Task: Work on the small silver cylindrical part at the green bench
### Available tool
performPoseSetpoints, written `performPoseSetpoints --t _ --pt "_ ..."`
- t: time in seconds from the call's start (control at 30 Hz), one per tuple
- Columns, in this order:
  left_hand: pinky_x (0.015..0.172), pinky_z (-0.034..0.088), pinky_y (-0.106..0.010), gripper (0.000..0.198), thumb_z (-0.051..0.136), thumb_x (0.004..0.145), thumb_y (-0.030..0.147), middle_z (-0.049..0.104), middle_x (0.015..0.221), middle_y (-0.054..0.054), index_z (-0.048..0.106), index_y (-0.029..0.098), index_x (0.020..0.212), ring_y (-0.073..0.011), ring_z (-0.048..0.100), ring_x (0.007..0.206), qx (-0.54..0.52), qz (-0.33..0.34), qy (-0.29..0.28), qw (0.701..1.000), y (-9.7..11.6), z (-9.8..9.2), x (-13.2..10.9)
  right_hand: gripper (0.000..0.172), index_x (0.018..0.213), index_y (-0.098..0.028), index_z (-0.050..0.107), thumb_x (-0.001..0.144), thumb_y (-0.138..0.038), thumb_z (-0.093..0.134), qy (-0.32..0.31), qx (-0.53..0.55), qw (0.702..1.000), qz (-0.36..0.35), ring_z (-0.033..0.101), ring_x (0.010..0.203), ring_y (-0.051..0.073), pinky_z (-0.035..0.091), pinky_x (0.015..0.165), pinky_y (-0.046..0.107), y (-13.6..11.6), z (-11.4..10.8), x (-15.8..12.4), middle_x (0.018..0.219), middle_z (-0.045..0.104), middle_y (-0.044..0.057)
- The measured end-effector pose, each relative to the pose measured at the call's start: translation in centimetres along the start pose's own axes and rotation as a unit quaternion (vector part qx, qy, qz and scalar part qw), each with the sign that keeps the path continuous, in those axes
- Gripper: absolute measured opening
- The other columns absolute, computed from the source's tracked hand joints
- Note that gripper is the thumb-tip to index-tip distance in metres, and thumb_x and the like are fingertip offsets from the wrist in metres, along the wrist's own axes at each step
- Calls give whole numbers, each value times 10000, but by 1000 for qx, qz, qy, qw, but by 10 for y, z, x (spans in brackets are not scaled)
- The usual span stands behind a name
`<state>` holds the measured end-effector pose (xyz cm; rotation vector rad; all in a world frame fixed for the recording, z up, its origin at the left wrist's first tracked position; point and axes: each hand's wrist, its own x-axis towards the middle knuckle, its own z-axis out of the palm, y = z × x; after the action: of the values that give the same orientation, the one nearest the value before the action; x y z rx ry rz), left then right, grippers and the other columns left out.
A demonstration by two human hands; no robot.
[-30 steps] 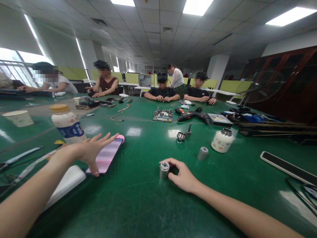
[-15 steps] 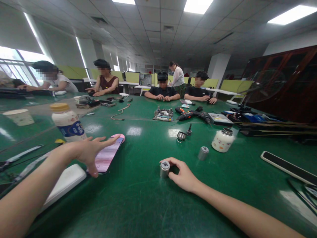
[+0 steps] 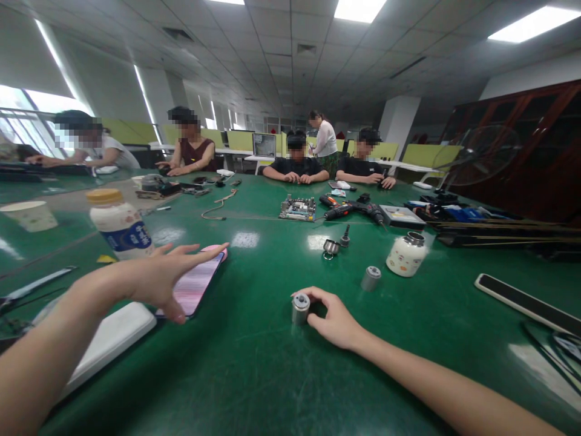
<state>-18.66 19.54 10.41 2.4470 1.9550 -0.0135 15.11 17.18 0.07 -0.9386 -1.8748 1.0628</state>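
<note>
My left hand (image 3: 169, 275) hovers with fingers stretched out over a pink-cased phone (image 3: 195, 284) lying on the green table (image 3: 254, 369), the thumb near the phone's front corner. My right hand (image 3: 333, 321) rests on the table with its fingers curled round a small metal cylinder (image 3: 300, 307) that stands upright. A second metal cylinder (image 3: 371, 278) stands apart, further back to the right, near a white jar (image 3: 406, 255).
A white bottle with a yellow cap (image 3: 118, 223) and a white flat box (image 3: 106, 344) lie by my left arm. Further back are a metal ring part (image 3: 331, 247), a drill (image 3: 351, 211), a circuit board (image 3: 298, 209). A black bar (image 3: 526, 301) lies right. Several people sit at the far side.
My left hand has drifted slightly right and its fingers have closed together over the phone. My right hand stays on the cylinder.
</note>
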Motion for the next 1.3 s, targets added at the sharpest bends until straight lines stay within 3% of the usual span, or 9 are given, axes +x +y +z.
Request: performPoseSetpoints --t 0.17,0.27,0.4,0.5,0.67,0.87,1.0,1.1,1.3 --pt "1059 342 -442 787 680 769 475 463 1438 -70 318 325 1451 -278 429 1307 -151 190 120 963 72 22 10 491 1048 -199 653 626 -14 484 -3 -9 1000 -10 631 943 188 455 933 348 0 -1 0 982 694 24" --pt "1054 372 -438 732 665 812 425 470 1432 -76 321 313 1449 -261 443 1301 -210 251 118 938 108 53 9 486 1048 -206 642 622 -27 492 -5 -17 1000 -22 623 951 189 451 936 346 2 -1 0 984 686 24" --pt "1068 385 -417 620 629 858 350 470 1432 -75 379 290 1422 -230 452 1302 -294 260 116 912 133 89 1 440 1019 -196 621 624 -43 499 2 -20 999 -40 611 917 184 456 897 329 6 0 1 958 673 22" --pt "1068 388 -427 439 548 911 352 546 1367 -48 499 286 1342 -221 480 1279 -351 223 146 898 145 100 -3 338 938 -187 610 641 -64 506 1 -23 998 -56 600 855 173 463 840 304 6 1 1 892 655 10" --pt "1027 413 -480 257 529 913 360 694 1153 -14 695 297 1099 -246 542 1200 -399 162 175 885 154 95 -1 357 957 -183 614 642 -57 503 -3 -30 998 -54 597 848 168 460 818 288 2 1 0 899 652 10" --pt "948 466 -444 188 636 845 380 731 1023 -18 744 305 979 -242 572 1079 -423 157 191 872 158 88 3 401 1027 -196 610 664 -50 523 -21 -66 996 -60 598 873 174 455 842 297 1 -1 -1 922 654 14" --pt "907 465 -419 164 638 846 373 734 927 -27 758 290 921 -238 562 1013 -392 155 275 864 154 85 7 383 1064 -202 594 693 -112 601 -16 -123 991 -54 586 935 206 418 889 354 1 -1 -2 998 656 29" --pt "927 419 -467 150 643 844 353 719 972 -30 760 325 933 -265 516 1046 -297 122 325 890 143 92 12 375 1094 -222 587 726 -181 649 -16 -138 989 -39 576 969 214 402 907 373 0 -1 -3 1040 654 28" --pt "857 402 -562 115 690 796 377 526 1351 -59 771 385 876 -389 394 1173 -152 41 258 953 127 114 21 347 1084 -233 599 747 -212 678 -19 -144 989 -37 576 955 208 391 909 370 -1 -2 -2 1029 662 17"
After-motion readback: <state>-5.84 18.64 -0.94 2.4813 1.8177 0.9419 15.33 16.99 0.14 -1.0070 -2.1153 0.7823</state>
